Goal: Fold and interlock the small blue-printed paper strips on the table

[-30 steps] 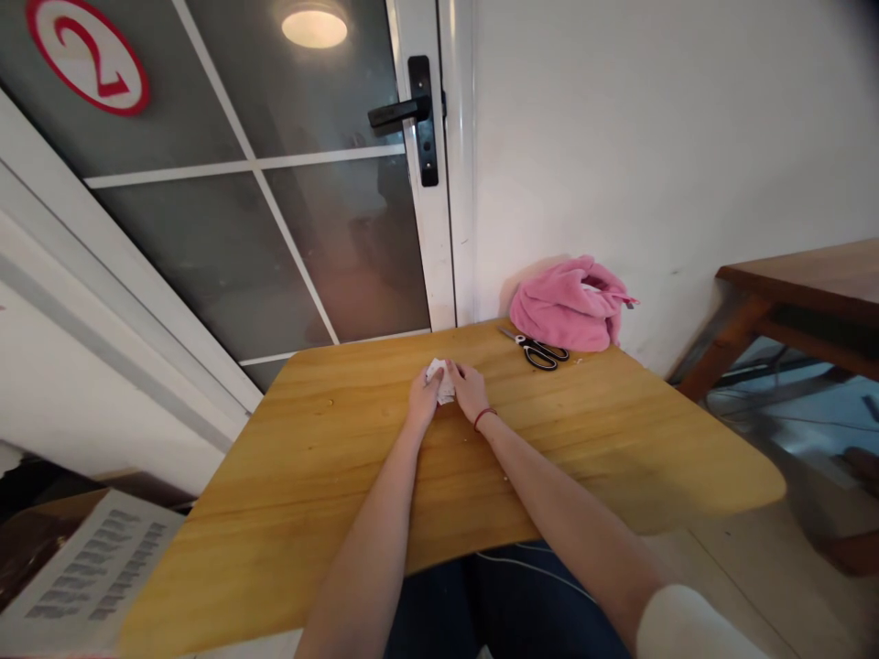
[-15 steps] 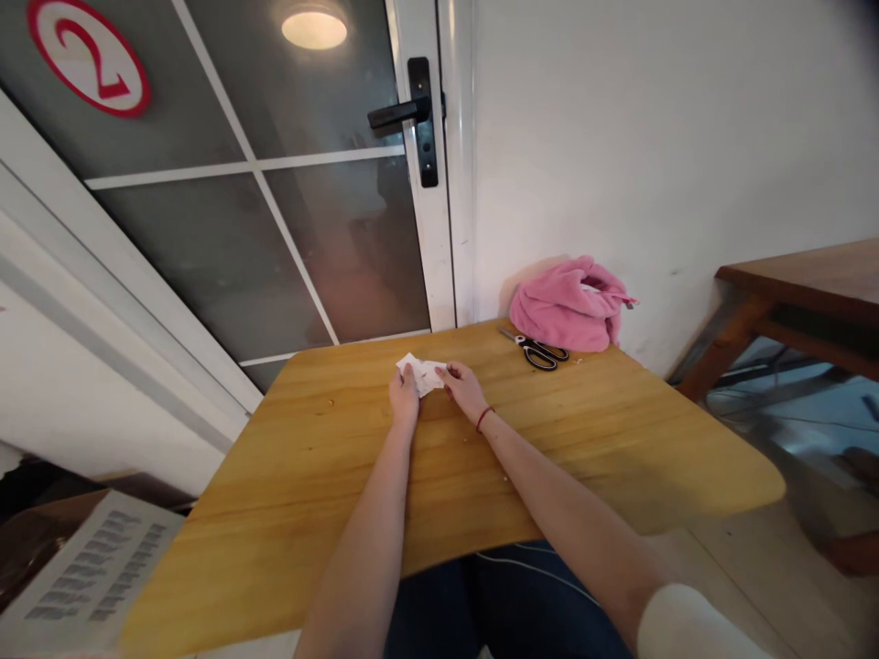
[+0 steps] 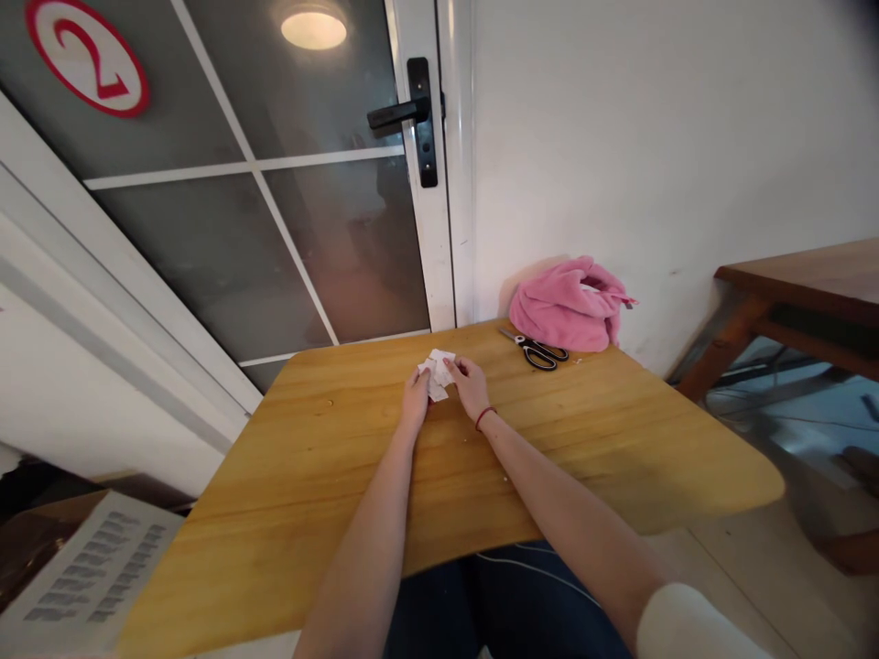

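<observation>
Several small white paper pieces [image 3: 438, 368] overlap between my two hands, just over the far half of the wooden table [image 3: 288, 513]. My left hand [image 3: 416, 395] is closed on their left side, with the thumb on top. From the right, my right hand [image 3: 469, 384], with a red cord at its wrist, pinches the upper right piece between thumb and fingers. Faint marks show on the paper, too small to read. Black-handled scissors [image 3: 539, 351] lie apart from my hands, to their right.
A pink plush cloth bag [image 3: 569, 304] rests at the table's back right, against the white wall. Behind the table stands a glazed door with a black handle [image 3: 422, 119]. A printed carton [image 3: 96, 567] is at lower left, and another wooden table [image 3: 810, 275] is at right.
The paper pieces have shifted slightly right and now fan out, one raised and one hanging lower. My left hand has moved a little right, closer to my right hand.
</observation>
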The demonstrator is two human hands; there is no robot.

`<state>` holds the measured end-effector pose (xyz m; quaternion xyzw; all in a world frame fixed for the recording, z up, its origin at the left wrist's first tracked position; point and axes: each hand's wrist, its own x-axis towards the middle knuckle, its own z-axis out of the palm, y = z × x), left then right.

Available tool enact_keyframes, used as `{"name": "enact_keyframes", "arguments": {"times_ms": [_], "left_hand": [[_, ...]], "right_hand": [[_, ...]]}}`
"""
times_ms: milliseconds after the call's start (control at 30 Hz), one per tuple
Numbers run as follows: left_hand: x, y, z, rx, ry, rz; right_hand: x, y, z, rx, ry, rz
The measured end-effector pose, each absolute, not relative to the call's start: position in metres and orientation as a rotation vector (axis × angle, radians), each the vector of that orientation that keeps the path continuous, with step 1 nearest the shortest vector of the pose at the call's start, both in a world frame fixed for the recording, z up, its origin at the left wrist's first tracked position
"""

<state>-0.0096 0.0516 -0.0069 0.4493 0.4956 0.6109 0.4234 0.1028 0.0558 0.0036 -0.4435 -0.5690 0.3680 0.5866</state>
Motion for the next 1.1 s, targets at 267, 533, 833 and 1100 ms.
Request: {"name": "enact_keyframes", "arguments": {"times_ms": [267, 533, 833, 1100], "left_hand": [[-0.009, 0.049, -0.005, 1.111, 1.299, 1.478], [-0.024, 0.055, -0.009, 0.972, 1.44, 1.64], [-0.006, 0.051, -0.007, 1.024, 1.205, 1.402], [-0.004, 0.047, -0.003, 1.179, 1.238, 1.41]], "right_hand": [[0.1, 0.054, 0.001, -1.009, -1.484, 0.845], [0.101, 0.053, 0.005, -1.02, -1.41, 0.912], [0.102, 0.055, 0.008, -0.986, -1.326, 0.86], [0.104, 0.049, 0.006, -1.091, -1.471, 0.616]]}}
